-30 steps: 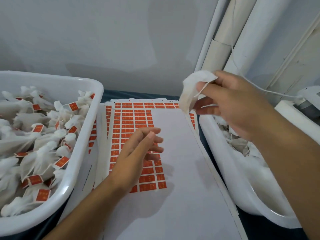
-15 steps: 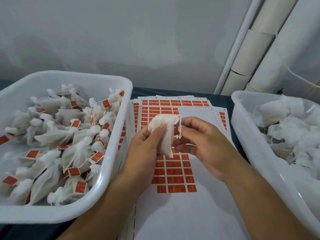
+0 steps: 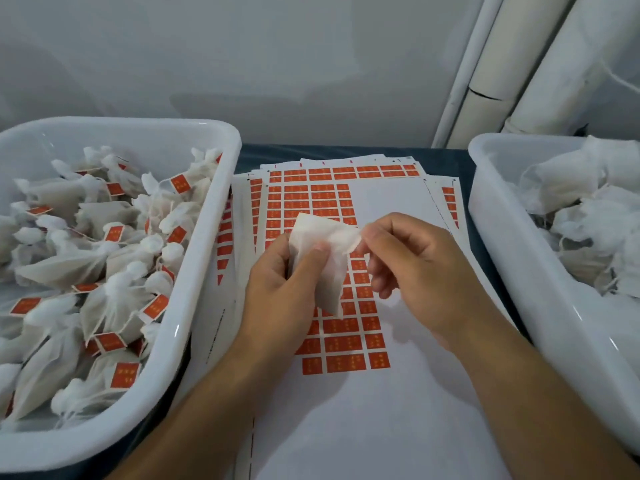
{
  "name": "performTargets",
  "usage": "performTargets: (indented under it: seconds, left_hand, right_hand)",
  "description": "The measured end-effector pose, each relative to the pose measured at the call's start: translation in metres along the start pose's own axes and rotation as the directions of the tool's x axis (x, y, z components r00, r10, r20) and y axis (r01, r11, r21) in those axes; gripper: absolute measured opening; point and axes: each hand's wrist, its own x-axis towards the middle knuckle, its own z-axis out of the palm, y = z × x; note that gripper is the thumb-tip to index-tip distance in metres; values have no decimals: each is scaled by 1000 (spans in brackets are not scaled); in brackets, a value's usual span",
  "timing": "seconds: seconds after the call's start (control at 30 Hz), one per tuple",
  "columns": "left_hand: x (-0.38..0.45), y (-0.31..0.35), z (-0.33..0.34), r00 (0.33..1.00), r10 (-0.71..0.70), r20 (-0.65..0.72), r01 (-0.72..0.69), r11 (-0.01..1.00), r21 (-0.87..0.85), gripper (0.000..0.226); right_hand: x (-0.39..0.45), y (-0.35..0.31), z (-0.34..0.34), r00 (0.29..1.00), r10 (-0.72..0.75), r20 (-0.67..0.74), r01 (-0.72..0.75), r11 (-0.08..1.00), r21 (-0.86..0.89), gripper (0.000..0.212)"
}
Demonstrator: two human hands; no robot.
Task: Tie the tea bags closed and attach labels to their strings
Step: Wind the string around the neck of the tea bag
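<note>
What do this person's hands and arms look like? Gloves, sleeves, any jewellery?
Both are bare. The left hand and right hand wear no gloves, and no rings or watch show. Both forearms are uncovered down to the picture's lower edge, with no sleeve in view.

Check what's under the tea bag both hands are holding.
Under the tea bag, held by the left hand and right hand, lies a label sheet with orange stickers. The labels directly beneath bag and hands are covered.
</note>
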Motion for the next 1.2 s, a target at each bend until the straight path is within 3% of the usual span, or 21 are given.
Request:
performTargets:
  seconds: [0.1, 0.2, 0.3, 0.4, 0.47, 0.6, 0.73, 0.83, 0.93, 1.03, 1.13, 1.2]
  left_hand:
    - [-4, 3, 4, 993, 31, 114, -40, 996, 77, 49]
    - [-5, 2, 7, 978, 97, 184, -132, 973, 189, 67]
    - [-5, -2, 5, 965, 86, 249, -171, 924, 342, 48]
    - [-4, -8, 6, 963, 83, 255, -206, 840, 503, 21]
    - [-4, -9, 6, 961, 136, 242, -252, 794, 553, 18]
    - [-3, -11, 8, 939, 225, 258, -341, 686, 642, 20]
    - [-4, -15, 8, 936, 253, 245, -352, 653, 671, 37]
    - [-6, -12, 9, 928, 250, 276, -371, 679, 634, 52]
    - [-9, -6, 11, 930, 237, 281, -353, 785, 508, 65]
    - [-11, -1, 11, 975, 129, 180, -187, 917, 352, 26]
    - [-10, 1, 11, 932, -176, 318, 119, 974, 191, 52]
    - [-9, 1, 13, 897, -256, 360, 223, 966, 131, 52]
  right_hand:
    - [-4, -1, -7, 995, 82, 49, -92, 969, 230, 34]
    - [-5, -2, -9, 990, 131, 55, -142, 930, 340, 36]
    - [-7, -4, -10, 984, 180, 17, -163, 842, 514, 35]
    - [-9, -7, -17, 973, 229, -17, -143, 663, 735, 29]
    - [-11, -8, -19, 977, 214, -7, -128, 610, 782, 27]
    - [-12, -10, -16, 985, 170, -3, -114, 672, 731, 33]
    - [-13, -11, -16, 988, 155, 14, -116, 676, 728, 35]
    - [-13, -12, -19, 993, 109, 42, -106, 692, 714, 32]
    - [-11, -12, -21, 997, 65, 51, -82, 776, 625, 30]
    - [-10, -9, -21, 998, 17, 55, -42, 870, 492, 30]
    - [-11, -6, -20, 998, -43, 55, 20, 928, 373, 29]
    - [-13, -6, -17, 992, -86, 91, 56, 956, 287, 28]
